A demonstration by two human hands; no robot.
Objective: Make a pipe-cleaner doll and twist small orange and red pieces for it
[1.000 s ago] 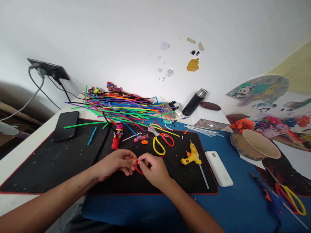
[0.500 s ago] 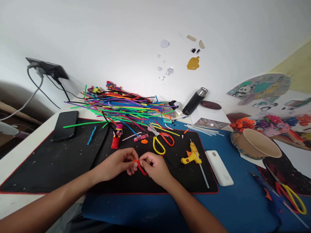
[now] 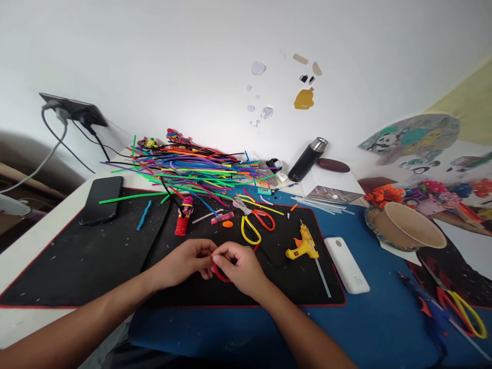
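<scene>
A red pipe cleaner [image 3: 220, 273], bent in a curve, is pinched between the fingertips of both hands above the black mat [image 3: 111, 261]. My left hand [image 3: 190, 262] is closed on one part of it. My right hand [image 3: 239, 267] grips it from the other side, thumb and forefinger meeting the left fingertips, which hides the pinched part. Just beyond the hands stands a small red figure [image 3: 182, 223] wound from pipe cleaners. Scissors with yellow and red handles [image 3: 250, 229] lie past my right hand, close to a small orange piece [image 3: 227, 224] and a pink tube [image 3: 222, 218].
A heap of coloured pipe cleaners [image 3: 192, 169] lies along the wall. To the right are a yellow glue gun [image 3: 303, 246], a white power bank [image 3: 347, 265], a bowl [image 3: 407, 225] and a black flask [image 3: 307, 160]. A black phone [image 3: 102, 200] lies at left.
My right hand has shifted slightly left, its fingertips now overlapping the left ones. The red pipe cleaner shows a rounder curve below the fingers, and the orange-red bit at the left fingertips is now covered.
</scene>
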